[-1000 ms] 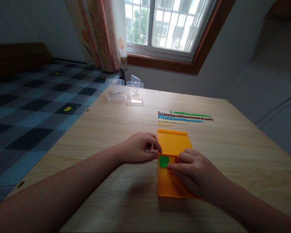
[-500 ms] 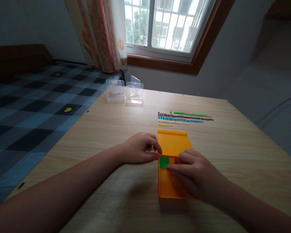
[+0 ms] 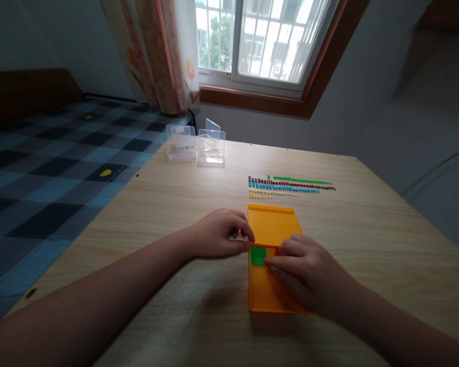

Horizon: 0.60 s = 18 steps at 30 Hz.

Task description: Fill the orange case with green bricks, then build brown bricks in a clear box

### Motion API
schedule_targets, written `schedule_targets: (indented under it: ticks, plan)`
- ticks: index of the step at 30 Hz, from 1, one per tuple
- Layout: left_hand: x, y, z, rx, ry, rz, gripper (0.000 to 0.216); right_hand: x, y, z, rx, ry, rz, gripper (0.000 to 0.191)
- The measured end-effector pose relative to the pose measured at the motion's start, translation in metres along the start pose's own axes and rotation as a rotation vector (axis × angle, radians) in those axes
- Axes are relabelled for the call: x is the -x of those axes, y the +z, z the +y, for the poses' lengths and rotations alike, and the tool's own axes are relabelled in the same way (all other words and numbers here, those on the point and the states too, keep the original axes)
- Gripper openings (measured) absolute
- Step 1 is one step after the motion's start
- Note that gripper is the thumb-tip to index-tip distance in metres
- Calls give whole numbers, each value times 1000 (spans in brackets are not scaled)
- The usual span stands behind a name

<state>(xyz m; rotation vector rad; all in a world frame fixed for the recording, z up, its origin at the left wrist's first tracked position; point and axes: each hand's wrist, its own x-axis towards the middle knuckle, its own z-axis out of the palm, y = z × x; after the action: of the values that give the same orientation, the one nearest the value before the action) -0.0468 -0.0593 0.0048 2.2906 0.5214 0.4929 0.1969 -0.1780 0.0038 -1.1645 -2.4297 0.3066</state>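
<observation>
An open orange box point(image 3: 272, 227) lies on the wooden table point(image 3: 176, 204), hinged in the middle. My left hand point(image 3: 219, 233) is curled, its fingertips pinching the box's left edge at the hinge. Over the nearer half rests my right hand point(image 3: 305, 270), fingers bent, with the fingertips touching a small green square plate point(image 3: 258, 255) that lies inside the box by the hinge. Beyond the box run rows of tiny coloured pieces point(image 3: 288, 185): green, dark red, blue, and yellow.
Two clear plastic boxes point(image 3: 197, 145) with raised lids stand at the table's far left edge. A bed with a blue checked cover point(image 3: 53, 168) lies to the left. A window and a curtain are behind the table.
</observation>
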Motion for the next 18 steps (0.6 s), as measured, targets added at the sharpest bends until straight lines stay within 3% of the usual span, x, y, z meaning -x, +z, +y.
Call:
schedule_targets:
  ticks: [18]
  plan:
    - [1,-1,3,-5,-22,-2,12,0,5,4,-8,11,6,23]
